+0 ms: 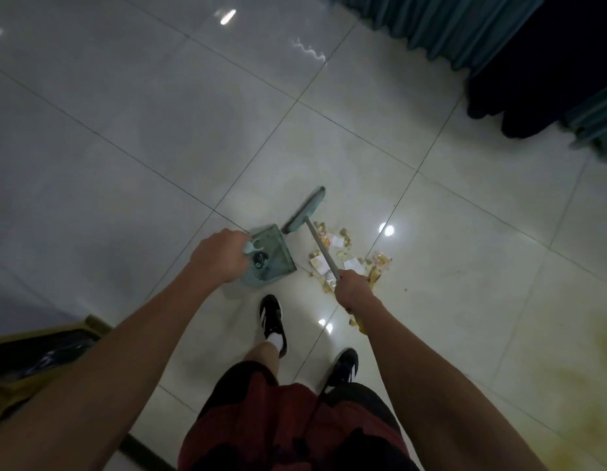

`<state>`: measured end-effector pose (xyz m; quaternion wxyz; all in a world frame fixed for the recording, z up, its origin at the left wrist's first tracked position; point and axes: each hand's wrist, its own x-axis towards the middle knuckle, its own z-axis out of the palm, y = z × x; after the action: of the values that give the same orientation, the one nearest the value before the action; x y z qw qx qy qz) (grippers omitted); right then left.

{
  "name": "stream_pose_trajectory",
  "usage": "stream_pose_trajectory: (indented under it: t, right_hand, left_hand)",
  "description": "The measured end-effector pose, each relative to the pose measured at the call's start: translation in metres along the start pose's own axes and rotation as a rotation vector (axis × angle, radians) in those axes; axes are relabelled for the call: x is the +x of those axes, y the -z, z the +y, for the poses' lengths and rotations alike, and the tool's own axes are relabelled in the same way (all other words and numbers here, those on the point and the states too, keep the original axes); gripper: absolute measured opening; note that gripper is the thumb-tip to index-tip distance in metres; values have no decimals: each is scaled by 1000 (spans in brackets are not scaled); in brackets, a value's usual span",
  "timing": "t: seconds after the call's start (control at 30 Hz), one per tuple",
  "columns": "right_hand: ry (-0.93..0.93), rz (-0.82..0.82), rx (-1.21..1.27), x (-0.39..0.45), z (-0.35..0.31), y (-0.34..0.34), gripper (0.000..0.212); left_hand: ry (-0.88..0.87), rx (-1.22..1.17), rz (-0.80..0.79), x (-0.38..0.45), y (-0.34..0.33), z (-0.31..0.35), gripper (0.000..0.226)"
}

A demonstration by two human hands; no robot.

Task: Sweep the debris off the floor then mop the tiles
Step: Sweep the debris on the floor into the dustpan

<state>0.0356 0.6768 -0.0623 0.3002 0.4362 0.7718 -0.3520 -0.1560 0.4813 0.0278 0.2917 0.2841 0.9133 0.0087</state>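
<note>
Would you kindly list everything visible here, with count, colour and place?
Dustpan: one, pale green, on the floor ahead, gripped by the left hand.
Broom: one, green head, grey handle, beside the dustpan.
Debris: one scattered pile, yellowish and white, right of the dustpan.
Floor: glossy white tiles, throughout.
Curtain: teal, top right.
Bin: one, yellowish with dark liner, lower left.
Shoes: two, black and white, bottom centre.
Shorts: red and black, bottom.
Left hand: holds the dustpan.
Right hand: grips the broom handle.
</note>
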Motion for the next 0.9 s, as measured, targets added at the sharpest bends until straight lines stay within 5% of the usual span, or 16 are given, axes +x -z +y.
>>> stream_pose_trajectory:
  t: [0.43, 0.9]
  right_hand:
    - [-272, -59, 122, -6, -12, -17, 33]
    - [-413, -3, 407, -100, 73, -57, 29]
  left_hand:
    - [-264, 231, -114, 73, 38, 6, 12]
    - [-439, 362, -94, 19, 13, 62, 15]
